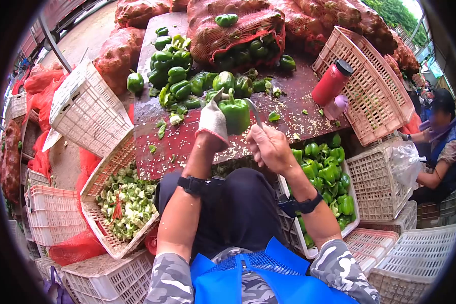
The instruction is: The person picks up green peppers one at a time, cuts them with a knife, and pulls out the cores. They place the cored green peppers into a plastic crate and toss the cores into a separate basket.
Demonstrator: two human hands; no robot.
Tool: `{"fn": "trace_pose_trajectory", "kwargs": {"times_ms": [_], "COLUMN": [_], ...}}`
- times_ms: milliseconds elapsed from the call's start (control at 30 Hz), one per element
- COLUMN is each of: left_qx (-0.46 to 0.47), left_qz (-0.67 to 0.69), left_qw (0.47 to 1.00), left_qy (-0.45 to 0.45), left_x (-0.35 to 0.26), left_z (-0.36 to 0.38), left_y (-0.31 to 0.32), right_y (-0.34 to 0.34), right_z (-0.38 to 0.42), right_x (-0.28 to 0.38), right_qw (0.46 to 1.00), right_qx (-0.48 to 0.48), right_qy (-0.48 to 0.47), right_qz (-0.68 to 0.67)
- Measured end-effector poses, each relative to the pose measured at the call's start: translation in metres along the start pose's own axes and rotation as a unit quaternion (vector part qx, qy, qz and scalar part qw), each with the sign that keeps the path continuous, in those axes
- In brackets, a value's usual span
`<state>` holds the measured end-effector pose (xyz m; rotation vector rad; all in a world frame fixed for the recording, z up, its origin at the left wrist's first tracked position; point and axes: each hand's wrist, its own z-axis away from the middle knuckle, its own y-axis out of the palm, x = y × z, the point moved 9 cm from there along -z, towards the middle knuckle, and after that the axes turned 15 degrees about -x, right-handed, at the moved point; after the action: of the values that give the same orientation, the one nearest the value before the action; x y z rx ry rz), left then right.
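Observation:
My left hand [214, 123], in a pale work glove, grips a green bell pepper [235, 117] upright above the near part of the table, stem on top. My bare right hand [269, 147] is closed round the lower end of a thin curved knife [254, 111]; its handle is hidden in my fingers. The knife's bent tip reaches the pepper's top right side beside the stem. Behind my hands, whole green peppers [180, 89] lie in a pile at the table's left. A red mesh sack [233, 30] with more peppers spilling from its mouth lies at the back.
Scattered seeds cover the red table [309, 124]. A crate [99, 230] of cut cores stands at left, a crate of green peppers [329, 172] at right. A red bottle [332, 83] stands near a tilted crate [365, 86]. Another person [443, 147] sits far right.

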<state>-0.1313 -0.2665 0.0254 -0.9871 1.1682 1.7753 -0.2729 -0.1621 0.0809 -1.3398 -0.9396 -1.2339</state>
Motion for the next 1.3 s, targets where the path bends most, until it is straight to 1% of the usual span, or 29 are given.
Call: {"fn": "trace_pose_trajectory", "kwargs": {"times_ms": [67, 100, 200, 267, 300, 333, 367, 400, 467, 500, 533, 600, 667, 733, 767, 800, 833, 867, 933, 967, 1000, 1067, 1100, 1200, 1233, 1267, 1300], "left_qx": [0.004, -0.010, 0.010, 0.069, 0.098, 0.070, 0.088, 0.107, 0.097, 0.092, 0.136, 0.067, 0.069, -0.003, -0.035, -0.063, -0.069, -0.075, -0.057, -0.048, -0.049, -0.052, -0.038, -0.018, -0.029, -0.021, -0.012], "left_qz": [-0.007, -0.053, 0.108, 0.233, 0.292, 0.287, 0.298, 0.307, 0.236, 0.200, 0.157, 0.161, 0.142, 0.085, 0.058, 0.025, -0.051, -0.127, -0.189, -0.218, -0.254, -0.320, -0.353, -0.324, -0.337, -0.337, -0.337], "left_qw": [1.000, 0.998, 0.994, 0.967, 0.946, 0.947, 0.934, 0.918, 0.942, 0.952, 0.972, 0.973, 0.974, 0.992, 0.997, 0.998, 0.994, 0.981, 0.959, 0.944, 0.908, 0.811, 0.813, 0.868, 0.850, 0.858, 0.866], "left_qy": [-0.002, 0.011, -0.033, -0.077, -0.099, -0.129, -0.178, -0.228, -0.218, -0.212, -0.112, -0.154, -0.160, -0.096, -0.027, -0.004, 0.061, 0.125, 0.204, 0.243, 0.328, 0.487, 0.461, 0.375, 0.404, 0.386, 0.368], "left_x": [0.006, 0.011, 0.019, 0.014, 0.009, 0.012, 0.016, 0.020, 0.020, 0.019, 0.028, 0.025, 0.027, 0.019, 0.012, 0.014, 0.009, 0.003, 0.000, -0.006, -0.017, -0.033, -0.028, -0.030, -0.034, -0.031, -0.027], "left_z": [-0.002, -0.008, -0.008, -0.014, -0.012, -0.011, -0.017, -0.022, -0.020, -0.016, -0.025, -0.002, -0.001, 0.001, -0.002, -0.006, -0.008, -0.009, -0.009, -0.005, 0.006, 0.037, 0.030, 0.026, 0.031, 0.028, 0.022], "left_y": [0.006, 0.004, 0.011, 0.019, 0.023, 0.020, 0.020, 0.020, 0.018, 0.018, 0.023, 0.026, 0.028, 0.010, 0.005, 0.001, -0.003, -0.005, 0.000, 0.006, 0.010, 0.018, 0.018, 0.014, 0.013, 0.012, 0.011], "right_y": [0.005, 0.007, 0.008, 0.011, 0.008, 0.007, 0.000, -0.010, -0.034, -0.042, -0.040, -0.020, -0.005, 0.003, 0.005, 0.006, 0.001, 0.000, -0.002, -0.003, -0.003, -0.002, 0.000, 0.002, 0.002, 0.002, 0.002], "right_z": [-0.012, -0.018, -0.021, -0.015, -0.012, -0.008, -0.008, -0.012, -0.023, -0.028, -0.038, -0.053, -0.054, -0.055, -0.053, -0.052, -0.054, -0.054, -0.050, -0.050, -0.050, -0.048, -0.046, -0.044, -0.045, -0.046, -0.048], "right_x": [-0.009, -0.015, -0.027, -0.021, -0.029, -0.034, -0.050, -0.059, -0.044, -0.030, -0.016, 0.001, -0.003, -0.006, -0.011, -0.017, -0.024, -0.017, -0.004, 0.000, 0.005, 0.018, 0.022, 0.026, 0.023, 0.022, 0.015], "right_qw": [0.999, 0.999, 0.994, 0.966, 0.969, 0.971, 0.986, 0.983, 0.997, 0.997, 0.990, 0.958, 0.971, 0.982, 0.987, 0.991, 0.992, 0.987, 0.973, 0.968, 0.963, 0.952, 0.949, 0.944, 0.945, 0.946, 0.963], "right_qx": [0.006, 0.009, -0.003, 0.013, 0.040, 0.066, 0.059, 0.065, -0.015, -0.034, -0.050, -0.079, -0.065, -0.045, -0.036, -0.027, -0.053, -0.061, -0.078, -0.089, -0.089, -0.088, -0.086, -0.078, -0.073, -0.069, -0.055], "right_qy": [-0.005, -0.008, -0.060, -0.204, -0.175, -0.147, -0.063, -0.023, -0.017, -0.034, -0.127, -0.273, -0.232, -0.182, -0.150, -0.115, -0.114, -0.148, -0.216, -0.235, -0.250, -0.279, -0.289, -0.310, -0.311, -0.313, -0.263], "right_qz": [0.033, 0.050, 0.089, 0.158, 0.167, 0.175, 0.141, 0.170, 0.068, 0.052, 0.036, 0.027, 0.004, -0.024, -0.039, -0.055, -0.014, -0.004, 0.018, 0.023, 0.047, 0.093, 0.093, 0.079, 0.068, 0.056, 0.020]}}
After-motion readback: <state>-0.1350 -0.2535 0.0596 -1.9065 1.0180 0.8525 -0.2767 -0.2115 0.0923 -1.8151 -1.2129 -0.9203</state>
